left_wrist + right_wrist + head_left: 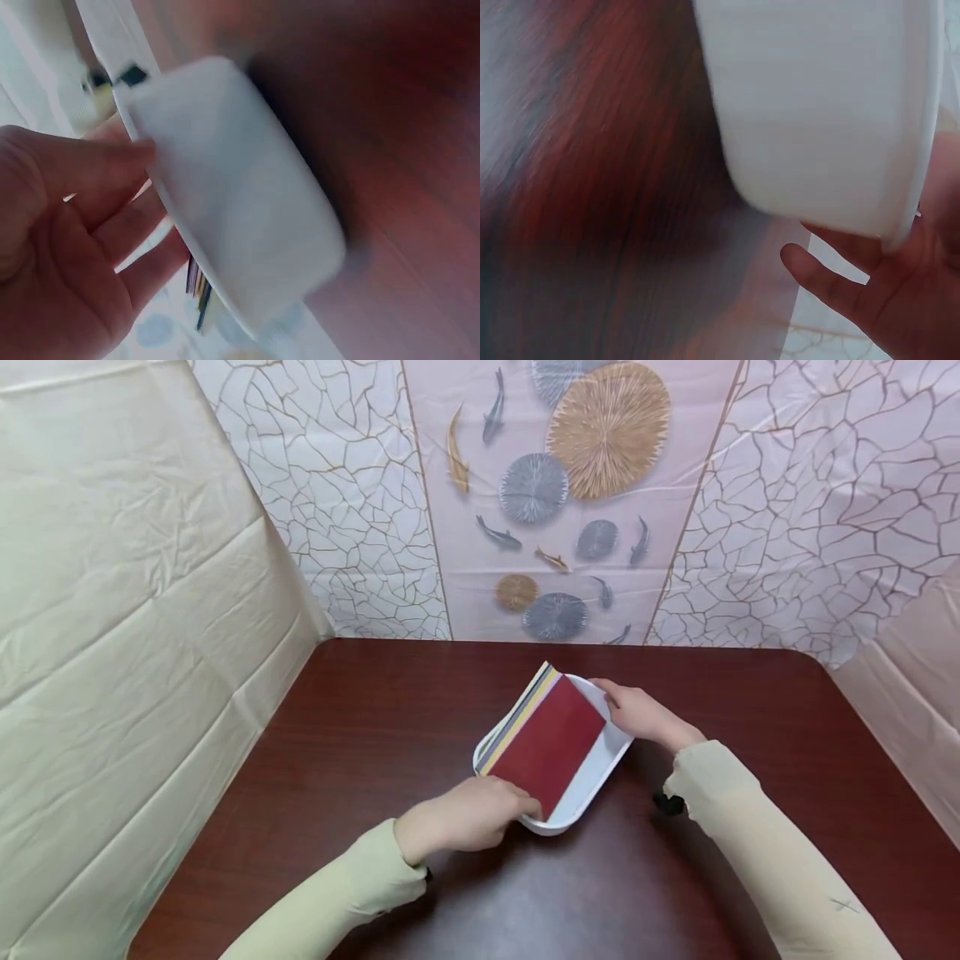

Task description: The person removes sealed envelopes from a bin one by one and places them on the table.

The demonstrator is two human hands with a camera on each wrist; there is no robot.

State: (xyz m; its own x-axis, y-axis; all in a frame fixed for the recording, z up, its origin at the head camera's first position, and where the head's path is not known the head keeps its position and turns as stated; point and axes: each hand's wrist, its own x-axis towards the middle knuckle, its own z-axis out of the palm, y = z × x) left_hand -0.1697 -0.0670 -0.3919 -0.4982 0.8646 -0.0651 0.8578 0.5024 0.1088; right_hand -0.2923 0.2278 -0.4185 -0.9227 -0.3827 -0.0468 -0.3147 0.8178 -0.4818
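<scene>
A white plastic basin (595,774) lies at a slant near the middle of the table in the head view. Inside it leans a stack of thin flat rectangles (551,743), dark red on top, with grey, yellow and pale edges along the left; whether they are notebooks or sheets cannot be told. My left hand (480,814) grips the basin's near rim, its thumb against the outer wall (232,187) and fingers over the edge. At the far right end, my right hand (641,714) holds the rim; the right wrist view shows the basin's side (817,112) above its fingers.
The dark reddish-brown table (360,718) extends around the basin. A patterned cloth (360,527) hangs behind its back edge, and a cream cloth (150,610) stands along the left. Dark wrist straps (667,804) show at the sleeves.
</scene>
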